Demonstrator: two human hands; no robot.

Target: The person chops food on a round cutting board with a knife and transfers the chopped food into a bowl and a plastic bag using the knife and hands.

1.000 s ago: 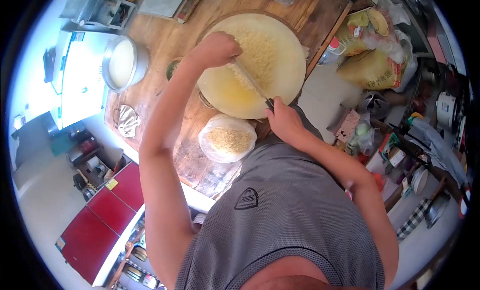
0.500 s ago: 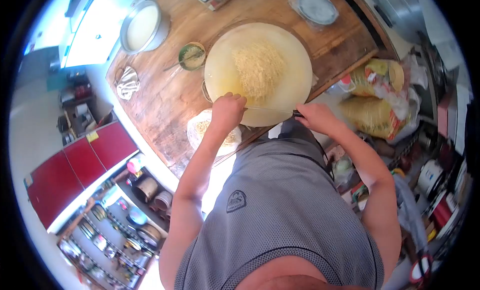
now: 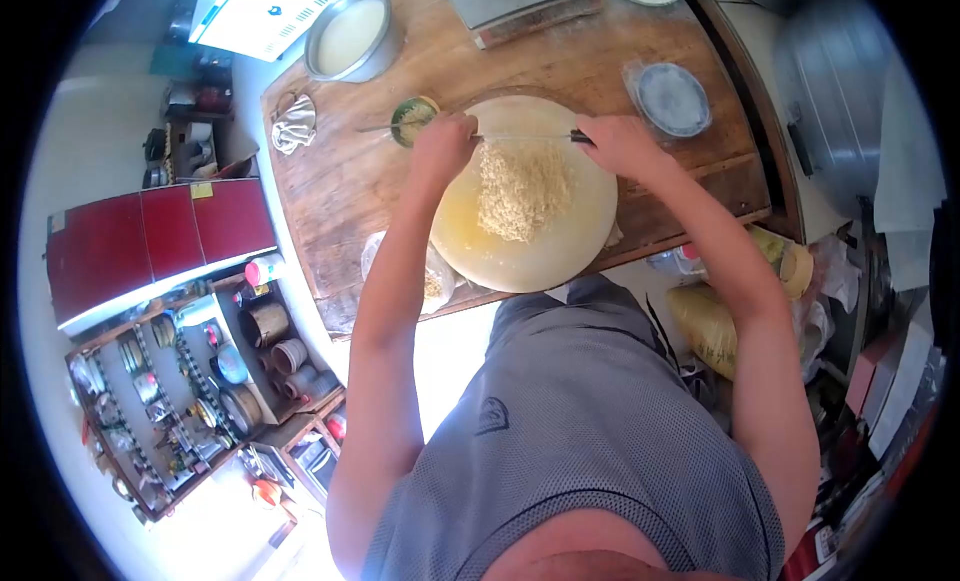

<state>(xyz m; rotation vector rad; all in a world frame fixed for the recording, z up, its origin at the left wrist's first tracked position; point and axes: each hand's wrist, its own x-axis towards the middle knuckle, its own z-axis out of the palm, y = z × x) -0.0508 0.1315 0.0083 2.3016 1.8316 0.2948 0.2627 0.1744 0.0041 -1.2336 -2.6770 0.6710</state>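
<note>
My right hand (image 3: 612,143) is closed around the dark handle of a long knife (image 3: 525,136). At the other end of the blade my left hand (image 3: 447,146) grips the tip. The knife lies crosswise over the far part of a round pale cutting board (image 3: 470,261). Nearer to me on that board is a heap of pale yellow, finely chopped food (image 3: 525,193), its kind not clear. Just beyond my left hand stands a small green bowl (image 3: 402,133) with crumbs and a spoon in it.
A large metal pot (image 3: 392,43) with white contents stands at the far left, near a crumpled cloth (image 3: 293,124). A grey box-like device (image 3: 520,11) and a plastic-wrapped dish (image 3: 672,99) sit farther back. A clear bag (image 3: 437,286) lies left of the board.
Both hands have moved the knife away from me, from the near edge of the board to beyond the heap. The view has also shifted. The heap now looks looser and lies nearer me.
</note>
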